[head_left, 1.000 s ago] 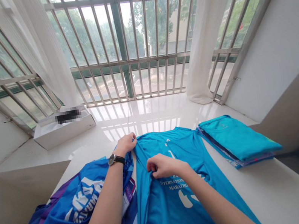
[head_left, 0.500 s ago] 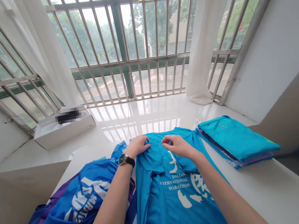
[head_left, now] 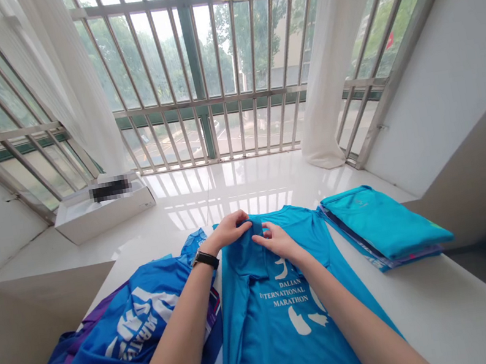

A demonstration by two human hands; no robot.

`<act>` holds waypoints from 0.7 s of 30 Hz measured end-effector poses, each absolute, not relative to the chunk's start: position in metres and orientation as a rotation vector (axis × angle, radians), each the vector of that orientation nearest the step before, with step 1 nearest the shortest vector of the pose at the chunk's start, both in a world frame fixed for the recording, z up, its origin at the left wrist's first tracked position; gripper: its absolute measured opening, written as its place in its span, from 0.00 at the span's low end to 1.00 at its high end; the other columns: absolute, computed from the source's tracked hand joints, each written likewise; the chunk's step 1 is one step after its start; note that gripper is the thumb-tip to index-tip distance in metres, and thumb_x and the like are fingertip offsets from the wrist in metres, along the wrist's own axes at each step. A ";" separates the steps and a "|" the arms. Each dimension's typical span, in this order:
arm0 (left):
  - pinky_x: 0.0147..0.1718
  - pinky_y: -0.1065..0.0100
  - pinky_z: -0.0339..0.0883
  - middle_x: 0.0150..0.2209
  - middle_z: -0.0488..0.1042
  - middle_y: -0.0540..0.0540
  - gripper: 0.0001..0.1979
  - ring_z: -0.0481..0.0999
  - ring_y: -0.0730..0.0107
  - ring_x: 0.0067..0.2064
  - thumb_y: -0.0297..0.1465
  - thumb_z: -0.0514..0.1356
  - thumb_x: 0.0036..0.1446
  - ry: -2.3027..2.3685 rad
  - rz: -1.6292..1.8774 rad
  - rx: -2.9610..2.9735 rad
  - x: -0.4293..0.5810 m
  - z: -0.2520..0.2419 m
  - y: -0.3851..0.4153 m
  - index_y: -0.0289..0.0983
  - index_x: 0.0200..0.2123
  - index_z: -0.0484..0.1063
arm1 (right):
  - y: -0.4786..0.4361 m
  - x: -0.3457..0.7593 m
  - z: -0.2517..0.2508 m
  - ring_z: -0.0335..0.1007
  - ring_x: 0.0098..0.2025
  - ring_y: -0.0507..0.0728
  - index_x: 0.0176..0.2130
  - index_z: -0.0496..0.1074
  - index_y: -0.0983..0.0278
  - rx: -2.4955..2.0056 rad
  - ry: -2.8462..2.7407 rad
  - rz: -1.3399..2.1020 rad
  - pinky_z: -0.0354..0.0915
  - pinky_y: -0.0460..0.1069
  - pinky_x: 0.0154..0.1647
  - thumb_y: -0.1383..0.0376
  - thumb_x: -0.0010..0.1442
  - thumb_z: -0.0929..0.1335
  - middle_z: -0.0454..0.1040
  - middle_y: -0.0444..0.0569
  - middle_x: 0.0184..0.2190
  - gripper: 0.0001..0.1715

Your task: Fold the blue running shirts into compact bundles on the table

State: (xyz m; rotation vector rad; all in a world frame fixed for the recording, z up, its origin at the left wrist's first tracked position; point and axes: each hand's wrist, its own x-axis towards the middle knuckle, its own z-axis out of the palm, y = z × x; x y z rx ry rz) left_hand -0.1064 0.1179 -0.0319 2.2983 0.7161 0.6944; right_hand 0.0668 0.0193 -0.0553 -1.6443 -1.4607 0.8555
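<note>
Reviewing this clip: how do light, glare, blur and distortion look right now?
Head view: backlit, sky washed out behind the window bars; glare and bar reflections on the glossy sill. Head view: wide-angle lean in the side bars; a pixelated patch at the white box. Head view: left hand and right hand show little blur; lettering on the centre shirt is legible.

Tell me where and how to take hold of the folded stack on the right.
The folded stack is probably best taken by its right-hand corner, from the right, gripping under all layers: it lies flat, several layers deep, and that corner seems to overhang the table.
</note>
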 end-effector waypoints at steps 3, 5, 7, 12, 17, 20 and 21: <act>0.39 0.66 0.68 0.36 0.77 0.48 0.10 0.76 0.64 0.39 0.40 0.57 0.61 0.799 0.667 2.333 -0.109 -0.032 0.118 0.40 0.39 0.70 | 0.021 0.069 -0.054 0.59 0.26 0.51 0.25 0.66 0.62 -1.684 -1.497 0.761 0.57 0.46 0.27 0.54 0.56 0.69 0.61 0.39 0.20 0.17; 0.42 0.64 0.67 0.37 0.78 0.48 0.11 0.77 0.63 0.40 0.41 0.58 0.61 0.986 0.534 2.434 -0.114 -0.033 0.120 0.41 0.41 0.71 | 0.021 0.071 -0.052 0.55 0.24 0.50 0.22 0.61 0.61 -1.716 -1.506 0.700 0.52 0.46 0.26 0.55 0.58 0.66 0.56 0.37 0.18 0.19; 0.47 0.60 0.65 0.36 0.79 0.48 0.13 0.77 0.59 0.42 0.42 0.58 0.61 1.162 0.404 2.503 -0.120 -0.034 0.122 0.42 0.43 0.71 | 0.020 0.072 -0.050 0.52 0.23 0.50 0.22 0.61 0.61 -1.744 -1.521 0.658 0.49 0.46 0.25 0.55 0.59 0.65 0.54 0.37 0.17 0.19; 0.52 0.52 0.59 0.40 0.79 0.41 0.11 0.74 0.49 0.49 0.39 0.60 0.59 1.367 0.327 2.531 -0.132 -0.035 0.126 0.41 0.42 0.74 | 0.018 0.077 -0.049 0.58 0.24 0.52 0.23 0.65 0.61 -1.798 -1.593 0.612 0.51 0.47 0.27 0.55 0.56 0.66 0.60 0.39 0.18 0.16; 0.52 0.52 0.59 0.41 0.79 0.39 0.10 0.72 0.46 0.50 0.38 0.58 0.60 1.461 0.277 2.559 -0.136 -0.032 0.129 0.40 0.37 0.76 | 0.017 0.080 -0.050 0.65 0.28 0.55 0.25 0.69 0.62 -1.838 -1.618 0.592 0.56 0.47 0.31 0.55 0.56 0.65 0.67 0.43 0.21 0.15; 0.50 0.56 0.61 0.39 0.79 0.40 0.11 0.74 0.49 0.48 0.38 0.56 0.62 1.446 0.263 2.577 -0.135 -0.029 0.130 0.41 0.34 0.76 | 0.017 0.080 -0.049 0.66 0.28 0.55 0.26 0.70 0.62 -1.850 -1.625 0.605 0.56 0.47 0.30 0.56 0.57 0.65 0.68 0.43 0.21 0.15; 0.49 0.57 0.62 0.39 0.79 0.40 0.12 0.74 0.50 0.47 0.38 0.55 0.64 1.438 0.266 2.580 -0.135 -0.028 0.130 0.41 0.34 0.75 | 0.017 0.080 -0.048 0.66 0.28 0.54 0.26 0.70 0.62 -1.854 -1.627 0.613 0.56 0.47 0.30 0.56 0.58 0.65 0.68 0.42 0.21 0.14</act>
